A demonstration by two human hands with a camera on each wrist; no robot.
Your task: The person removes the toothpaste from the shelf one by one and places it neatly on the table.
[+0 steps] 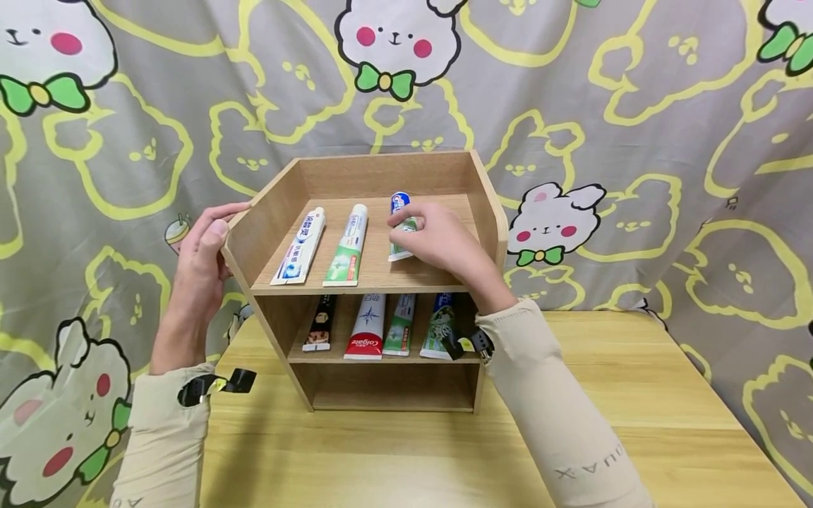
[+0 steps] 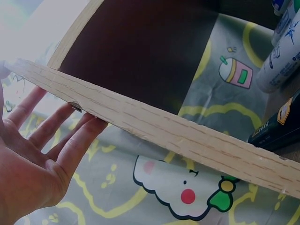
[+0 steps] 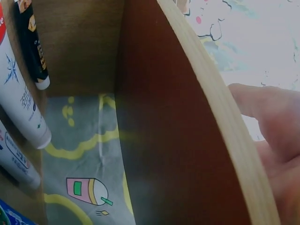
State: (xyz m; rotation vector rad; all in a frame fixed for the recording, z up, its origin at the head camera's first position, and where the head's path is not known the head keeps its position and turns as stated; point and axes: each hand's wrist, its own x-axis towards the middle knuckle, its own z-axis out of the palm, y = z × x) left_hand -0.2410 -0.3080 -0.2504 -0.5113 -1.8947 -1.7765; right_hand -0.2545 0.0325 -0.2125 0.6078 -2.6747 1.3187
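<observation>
Only the head view takes in the whole scene: a light wooden open-fronted shelf unit [image 1: 375, 282] standing on the pale wood counter [image 1: 635, 395], with both hands at its top tier. The left wrist view shows what the head view cannot, the left hand [image 2: 33, 159] from below, its fingers [image 2: 79, 140] laid nearly straight against the outer face of the shelf unit's left side panel [image 2: 154, 126], thumb over the edge in the head view [image 1: 200, 257]. The right wrist view gives little more than a dark inner wall panel [image 3: 178, 140] and a blurred fingertip beside it.

On the top tier, left to right, lie a white and blue toothpaste tube [image 1: 300, 247], a white and green toothpaste tube [image 1: 348, 247], and a blue-capped, green-printed toothpaste tube [image 1: 399, 215] that the right hand [image 1: 438, 240] grips, fingers curled around its middle so most of it is covered. The tube rests flat on the shelf board, cap pointing to the back wall.

On the middle tier lie a black tube [image 1: 320, 323], a red and white tube [image 1: 367, 328], a green and white tube [image 1: 400, 326] and a dark green tube [image 1: 438, 326], the last partly hidden by the right sleeve [image 1: 546, 409]. A grey cartoon-rabbit cloth [image 1: 635, 141] hangs behind.
</observation>
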